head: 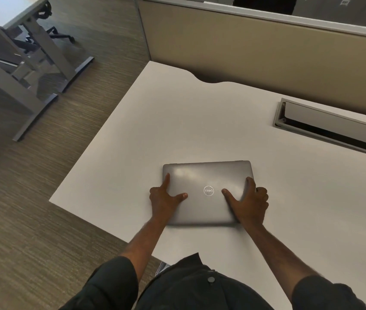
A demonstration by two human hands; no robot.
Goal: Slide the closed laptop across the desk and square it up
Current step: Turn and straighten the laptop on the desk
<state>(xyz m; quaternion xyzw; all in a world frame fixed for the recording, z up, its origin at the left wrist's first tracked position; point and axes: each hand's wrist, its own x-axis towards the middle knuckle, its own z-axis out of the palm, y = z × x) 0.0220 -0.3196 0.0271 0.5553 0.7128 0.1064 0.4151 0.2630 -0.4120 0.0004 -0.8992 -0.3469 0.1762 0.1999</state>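
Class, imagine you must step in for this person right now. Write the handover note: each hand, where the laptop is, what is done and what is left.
Left hand: gripping the left edge of the closed laptop, forefinger along the edge, thumb flat on the lid.
Right hand: gripping the right edge, thumb on the lid near the logo, fingers curled over the side.
Laptop: lid shut, flat on the white desk, near the person's side, well short of the cable tray.
Done: both hands have hold of it.
Left: it looks turned relative to the desk's edges, so it probably needs sliding into place and squaring up.
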